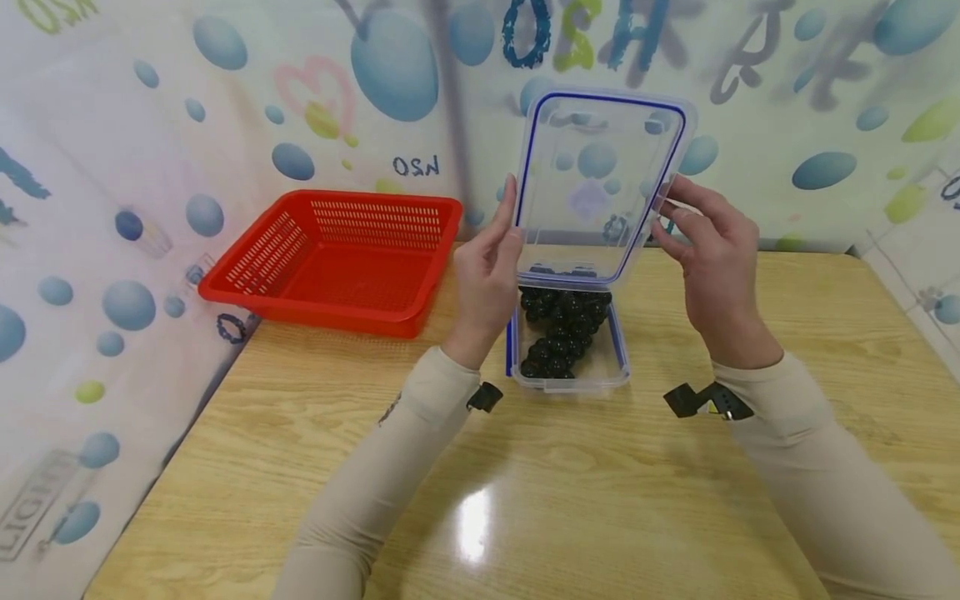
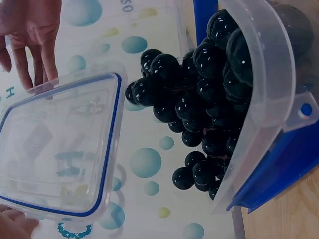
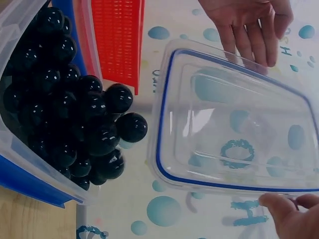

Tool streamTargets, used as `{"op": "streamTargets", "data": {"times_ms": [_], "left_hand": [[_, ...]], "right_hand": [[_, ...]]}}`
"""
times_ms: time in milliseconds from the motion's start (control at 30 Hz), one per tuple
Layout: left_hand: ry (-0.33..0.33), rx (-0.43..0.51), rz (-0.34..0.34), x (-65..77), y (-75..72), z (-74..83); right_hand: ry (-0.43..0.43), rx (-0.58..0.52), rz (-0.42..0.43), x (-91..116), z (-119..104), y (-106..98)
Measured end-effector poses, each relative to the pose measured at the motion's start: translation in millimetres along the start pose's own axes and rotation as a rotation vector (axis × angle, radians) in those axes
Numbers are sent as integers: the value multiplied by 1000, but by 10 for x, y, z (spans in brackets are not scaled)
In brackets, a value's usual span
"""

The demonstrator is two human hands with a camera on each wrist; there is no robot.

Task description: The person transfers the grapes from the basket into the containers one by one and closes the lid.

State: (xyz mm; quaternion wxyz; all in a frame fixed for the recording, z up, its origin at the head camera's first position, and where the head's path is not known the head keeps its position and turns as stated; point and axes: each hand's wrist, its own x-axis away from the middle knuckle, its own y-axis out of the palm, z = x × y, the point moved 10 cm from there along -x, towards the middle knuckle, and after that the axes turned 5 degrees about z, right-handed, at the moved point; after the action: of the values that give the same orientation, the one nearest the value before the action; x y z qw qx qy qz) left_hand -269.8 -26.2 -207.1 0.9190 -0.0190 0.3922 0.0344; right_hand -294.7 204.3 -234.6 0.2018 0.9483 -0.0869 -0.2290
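Observation:
A clear plastic lid [image 1: 573, 187] with a blue sealing ring is held up on edge over the far end of a clear food container [image 1: 570, 385]. The left hand [image 1: 489, 275] holds the lid's left side, its index finger pointing upward. At the opposite side, the right hand [image 1: 712, 258] grips the edge between thumb and fingers. Dark, glossy round grapes [image 2: 199, 94] lie bunched in the container. The blue ring of the lid [image 3: 172, 119] faces the person, and its lower edge overlaps the container's back rim in the head view.
A red plastic basket [image 1: 337, 321] with slotted walls stands left of the container on the wood-grain table [image 1: 585, 492]. Behind the table hangs a printed backdrop [image 1: 375, 92] with blue dots and letters. A blue side flap [image 2: 279, 169] hangs along the container.

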Motion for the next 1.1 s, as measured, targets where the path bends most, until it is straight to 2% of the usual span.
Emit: {"op": "streamTargets", "data": {"times_ms": [200, 300, 367, 433, 567, 667, 733, 800, 900, 967, 1100], "left_hand": [[71, -20, -2, 27, 22, 32], [79, 18, 4, 44, 25, -69], [52, 73, 13, 59, 13, -193], [-2, 139, 28, 71, -5, -328], [-103, 300, 73, 106, -58, -506], [-155, 375, 98, 142, -92, -588], [-182, 393, 104, 172, -107, -631], [-192, 353, 91, 193, -108, -654], [-218, 274, 59, 228, -92, -695], [-250, 194, 31, 259, -74, -733], [-340, 85, -28, 338, -44, -841]], "right_hand": [[-118, -12, 15, 0, -44, -31], [-157, -15, 14, 8, -49, -34], [-173, -53, 13, 13, -51, -33], [-182, -103, 7, 16, -51, -28], [-158, -201, -3, 7, -9, -26], [-147, -237, -33, 3, 36, -8], [-159, -197, -53, 4, 66, 4], [-144, -156, -71, 5, 123, 15], [-88, -29, -71, 23, 242, -4], [-16, 27, -68, 49, 346, -37], [129, 208, -68, 123, 560, -116]]}}
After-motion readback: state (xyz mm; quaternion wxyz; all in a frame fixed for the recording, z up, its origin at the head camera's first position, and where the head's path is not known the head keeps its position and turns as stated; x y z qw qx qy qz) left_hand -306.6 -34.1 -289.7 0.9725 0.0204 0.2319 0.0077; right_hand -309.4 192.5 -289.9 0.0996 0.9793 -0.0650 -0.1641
